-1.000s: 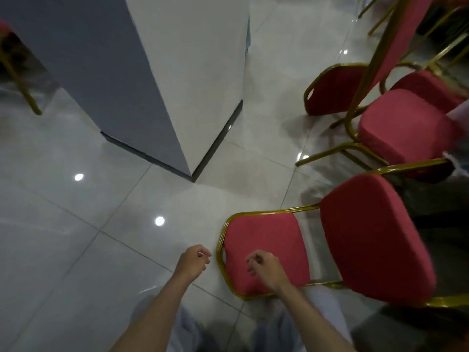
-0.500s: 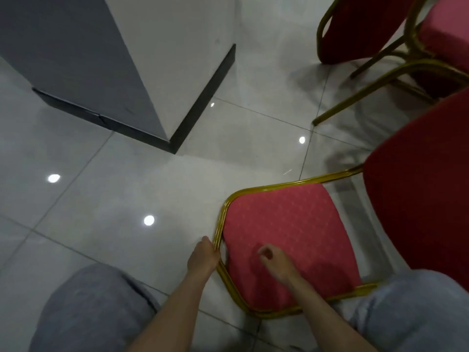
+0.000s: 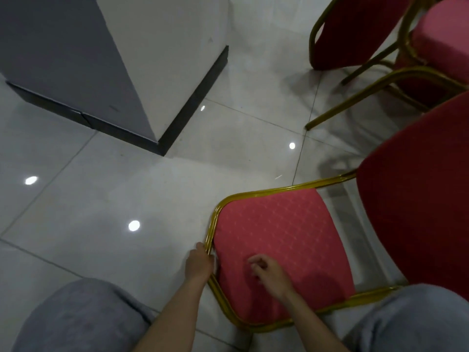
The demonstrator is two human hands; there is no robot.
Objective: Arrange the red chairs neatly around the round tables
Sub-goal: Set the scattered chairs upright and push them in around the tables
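Observation:
A red chair with a gold metal frame lies tipped over on the tiled floor, its padded backrest [image 3: 279, 237] flat in front of me and its seat [image 3: 418, 199] rising at the right. My left hand [image 3: 199, 264] grips the gold frame at the backrest's left edge. My right hand [image 3: 269, 271] hovers over the red padding with its fingers loosely curled, holding nothing. Two more red chairs [image 3: 355, 31] stand at the upper right. No round table is in view.
A large square pillar [image 3: 152, 72] with a dark base strip stands close on the upper left. Glossy grey floor tiles [image 3: 101, 199] spread between the pillar and the chair. My knees in grey trousers [image 3: 81, 318] fill the bottom corners.
I have crouched closer to the fallen chair. My left hand moved from the floor beside the frame onto the gold frame and took hold of it. My right hand stays above the padding.

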